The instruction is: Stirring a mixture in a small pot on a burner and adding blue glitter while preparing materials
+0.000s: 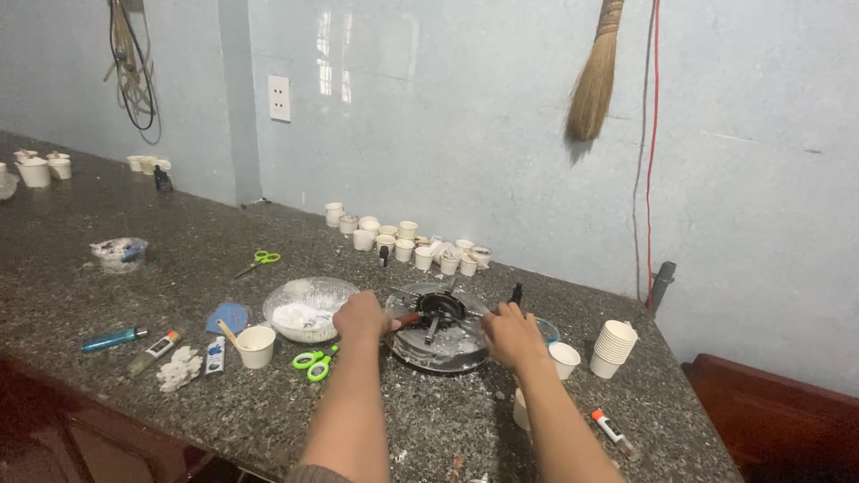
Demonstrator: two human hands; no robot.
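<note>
Nearest the camera, two bare forearms reach out over a dark speckled stone counter (107, 376) toward a round metal stove (438, 344), the landmark for everything here. The left hand (360, 316) sits at the stove's left edge, curled around the reddish handle of a small black pan (440, 307) that rests on top of the stove. The right hand (510, 335) lies on the stove's right rim, fingers bent down; whether it grips anything cannot be told.

Just left of the stove, green-handled scissors (313, 362) lie on the counter, and beyond them a clear bowl (309, 309) of white material. Further left stand a white paper cup (256, 346) with a wooden stick in it, white crumbled chunks (179, 368), a glue tube (154, 351) and a blue lighter (114, 339). Right of the stove are another white cup (565, 360), a stack of cups (614, 347) and a marker (613, 433).

Behind the stove, a cluster of small white cups (403, 241) lines the pale blue wall (465, 134), where a straw broom (592, 76) hangs above the stove's right side.
</note>
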